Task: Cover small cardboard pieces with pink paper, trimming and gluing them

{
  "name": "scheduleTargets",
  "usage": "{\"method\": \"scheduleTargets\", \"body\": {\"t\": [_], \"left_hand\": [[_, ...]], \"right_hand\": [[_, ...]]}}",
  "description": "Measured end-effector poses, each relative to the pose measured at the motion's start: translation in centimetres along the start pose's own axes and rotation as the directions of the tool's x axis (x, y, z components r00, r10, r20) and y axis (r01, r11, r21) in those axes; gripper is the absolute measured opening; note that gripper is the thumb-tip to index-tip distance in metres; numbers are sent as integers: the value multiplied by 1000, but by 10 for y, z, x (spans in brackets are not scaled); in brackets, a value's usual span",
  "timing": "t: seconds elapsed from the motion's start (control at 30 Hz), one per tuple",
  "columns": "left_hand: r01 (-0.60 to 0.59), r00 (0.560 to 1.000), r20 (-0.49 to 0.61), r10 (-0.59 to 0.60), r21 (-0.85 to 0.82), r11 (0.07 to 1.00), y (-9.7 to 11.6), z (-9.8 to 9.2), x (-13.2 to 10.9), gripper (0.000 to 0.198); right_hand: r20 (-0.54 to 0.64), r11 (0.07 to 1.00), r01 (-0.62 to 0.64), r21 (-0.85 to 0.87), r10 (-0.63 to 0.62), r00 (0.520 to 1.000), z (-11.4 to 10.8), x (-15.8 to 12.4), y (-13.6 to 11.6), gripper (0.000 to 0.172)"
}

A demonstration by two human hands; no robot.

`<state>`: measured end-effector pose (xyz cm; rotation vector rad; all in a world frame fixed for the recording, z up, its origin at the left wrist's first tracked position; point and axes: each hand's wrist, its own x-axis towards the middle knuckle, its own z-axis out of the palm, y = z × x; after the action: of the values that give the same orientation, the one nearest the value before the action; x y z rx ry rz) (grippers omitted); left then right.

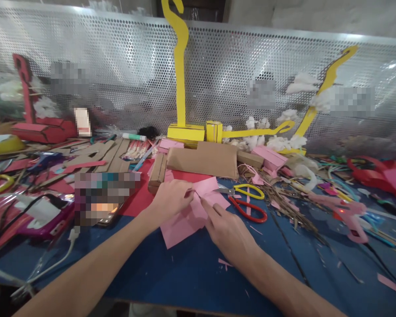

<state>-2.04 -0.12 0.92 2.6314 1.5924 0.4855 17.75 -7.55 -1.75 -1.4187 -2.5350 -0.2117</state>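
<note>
A sheet of pink paper (181, 226) lies at a slant on the blue table, its upper part raised and creased between my hands. My left hand (171, 200) is closed, pinching the paper near its middle with thumb and fingers. From the right, my right hand (226, 229) grips the same paper, its fingertips close to the left ones. A small dark line shows between the fingertips; I cannot make out what it is. Scissors with yellow and red handles (249, 213) lie open beside the paper's right edge. A piece of brown cardboard (203, 160) stands just behind the hands.
On the right lies a pink glue gun (345, 213) with its cord. A phone (102, 200) and a purple box (48, 218) are at left. Yellow hook-shaped pieces (181, 79) stand against the perforated metal screen (132, 75). Twigs (292, 209) and paper scraps cover the right side.
</note>
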Motion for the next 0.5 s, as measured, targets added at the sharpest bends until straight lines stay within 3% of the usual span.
{"method": "scheduleTargets", "body": {"t": [0.3, 0.5], "left_hand": [[45, 999, -16, -45, 22, 999, -7, 4, 2, 26], [-32, 999, -4, 33, 22, 999, -2, 3, 2, 29]], "right_hand": [[-36, 1000, 6, -16, -6, 999, 1, -4, -1, 51], [-52, 997, -81, -16, 80, 995, 2, -2, -3, 52]]}}
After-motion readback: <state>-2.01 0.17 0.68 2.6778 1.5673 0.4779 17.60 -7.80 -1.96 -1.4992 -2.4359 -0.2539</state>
